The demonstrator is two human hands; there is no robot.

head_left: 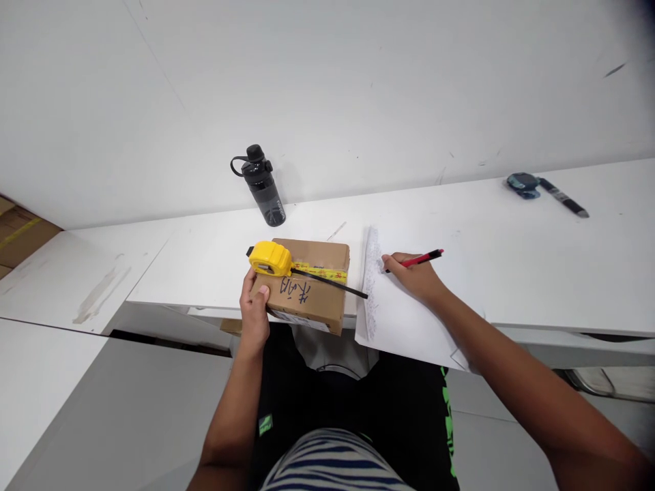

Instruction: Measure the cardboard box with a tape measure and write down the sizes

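Note:
My left hand (254, 310) grips the left end of a brown cardboard box (312, 307), thumb on top. The box lies partly over the table's front edge and carries dark handwriting and a strip of yellow tape. A yellow tape measure (273, 258) rests on the box above my left fingers, its black strap (330, 281) trailing right across the lid to the paper. My right hand (412, 276) is closed around a red and black pen (422, 259), its tip against a white sheet of paper (409, 327). Dense small writing runs down the sheet's left side.
A dark water bottle (263, 187) stands behind the box, near the wall. Toward the right back lie a small dark blue object (522, 184) and a black marker (563, 198). Another cardboard box (23, 235) is at the far left. The white table (552, 273) ends just before my lap.

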